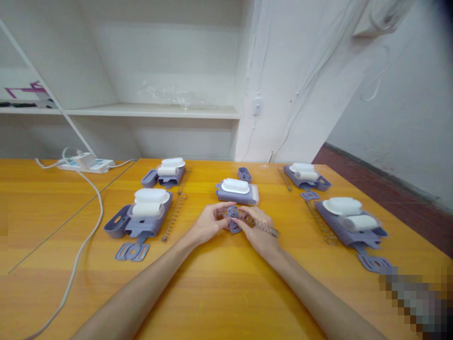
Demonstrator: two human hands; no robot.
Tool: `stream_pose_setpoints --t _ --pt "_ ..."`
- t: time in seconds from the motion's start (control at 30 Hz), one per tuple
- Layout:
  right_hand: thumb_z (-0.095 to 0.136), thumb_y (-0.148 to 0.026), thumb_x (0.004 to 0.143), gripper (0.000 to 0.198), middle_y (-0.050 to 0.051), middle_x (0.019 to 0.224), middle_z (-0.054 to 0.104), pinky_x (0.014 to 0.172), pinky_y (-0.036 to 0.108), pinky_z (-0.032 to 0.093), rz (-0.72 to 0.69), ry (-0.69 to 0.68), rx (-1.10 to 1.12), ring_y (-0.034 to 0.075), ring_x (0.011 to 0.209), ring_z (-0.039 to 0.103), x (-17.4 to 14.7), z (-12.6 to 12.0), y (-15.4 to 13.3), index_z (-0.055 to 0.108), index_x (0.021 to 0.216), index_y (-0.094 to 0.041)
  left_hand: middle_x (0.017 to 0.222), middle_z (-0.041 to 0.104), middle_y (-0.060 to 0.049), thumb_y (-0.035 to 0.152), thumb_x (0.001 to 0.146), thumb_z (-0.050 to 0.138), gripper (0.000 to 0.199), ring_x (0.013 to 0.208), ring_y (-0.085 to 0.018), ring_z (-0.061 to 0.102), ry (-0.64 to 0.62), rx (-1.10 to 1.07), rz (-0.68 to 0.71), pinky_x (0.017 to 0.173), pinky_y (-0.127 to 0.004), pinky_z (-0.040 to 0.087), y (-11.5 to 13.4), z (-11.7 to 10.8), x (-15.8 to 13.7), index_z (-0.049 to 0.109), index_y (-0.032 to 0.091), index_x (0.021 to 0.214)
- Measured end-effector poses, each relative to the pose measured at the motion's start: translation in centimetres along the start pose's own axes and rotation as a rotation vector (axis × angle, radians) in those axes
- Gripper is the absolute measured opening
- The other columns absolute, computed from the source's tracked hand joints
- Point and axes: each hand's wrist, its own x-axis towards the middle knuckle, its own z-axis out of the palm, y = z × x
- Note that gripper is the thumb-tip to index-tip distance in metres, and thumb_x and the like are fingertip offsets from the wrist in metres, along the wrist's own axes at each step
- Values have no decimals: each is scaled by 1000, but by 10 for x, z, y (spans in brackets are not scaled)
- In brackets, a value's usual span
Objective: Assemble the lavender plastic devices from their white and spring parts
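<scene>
In the middle of the table, my left hand and my right hand meet with their fingers closed. Pinched between them is a small grey-purple slotted plastic plate, held roughly upright. A metal coil spring runs from behind the plate across the back of my right hand. My right fingertips press on the plate near the spring's end; whether they also grip the spring is hard to see. Just beyond my hands lies a grey-purple perforated case with a white bristle brush on top. Behind it stands a small grey-purple cap.
Similar cases with white brushes and rolls lie at left and right, with more behind. Loose springs and slotted plates lie beside them. A white cable runs from a power strip at far left.
</scene>
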Motion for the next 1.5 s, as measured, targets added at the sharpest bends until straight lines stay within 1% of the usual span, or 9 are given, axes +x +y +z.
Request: stream_pose_setpoints --t 0.1,0.2,0.3,0.43,0.57,0.87,1.1,1.3,1.5 --pt "65 -35 77 20 5 92 68 79 38 46 -8 5 -32 23 89 61 1 -2 -4 64 93 -22 94 67 -13 32 68 74 59 78 -20 64 51 -24 0 68 -32 53 0 1 1 54 10 119" --pt "64 -36 78 18 5 91 67 80 38 45 -6 17 -36 23 89 60 1 -5 -8 64 88 -21 98 66 -14 32 66 76 59 82 -21 64 114 -82 -3 69 -32 53 3 3 1 54 11 117" --pt "63 -35 78 16 5 90 66 80 38 44 0 -11 -24 22 89 59 1 -6 -11 63 88 -22 99 66 -13 32 65 77 59 83 -21 65 135 -97 -27 69 -31 54 5 3 1 55 11 116" --pt "63 -32 78 15 4 92 66 81 38 44 8 -24 -15 22 91 59 1 -5 -10 63 89 -22 97 66 -12 32 65 77 59 80 -19 65 109 -119 -36 71 -31 53 5 2 0 55 11 117" --pt "63 -30 78 13 4 92 67 82 38 44 2 -10 4 22 92 59 1 -5 -9 63 89 -23 99 65 -13 31 65 77 61 84 -20 64 78 -137 -19 74 -33 53 4 0 -1 55 13 119" --pt "63 -33 79 17 5 95 66 84 39 45 42 -25 7 23 93 59 1 -3 -7 64 91 -22 102 65 -15 30 66 76 67 85 -21 64 42 -134 -13 74 -34 52 5 1 0 51 12 125" --pt "64 -31 77 16 5 95 68 83 38 47 48 -28 52 23 92 61 2 -3 -7 65 91 -22 109 64 -16 30 67 76 67 94 -25 63 19 -135 -7 78 -35 51 5 -1 -1 51 13 126" --pt "63 -31 79 16 4 94 69 83 36 49 11 3 117 21 90 63 2 -3 -8 66 92 -23 111 64 -16 30 67 75 66 99 -26 62 -3 -142 -3 79 -35 51 4 -1 -1 50 15 127" --pt "64 -30 78 16 4 92 71 83 35 49 9 17 119 21 89 64 2 -3 -8 67 92 -22 113 63 -17 27 69 74 67 99 -25 61 -18 -147 7 81 -37 51 4 -2 -1 48 13 129"
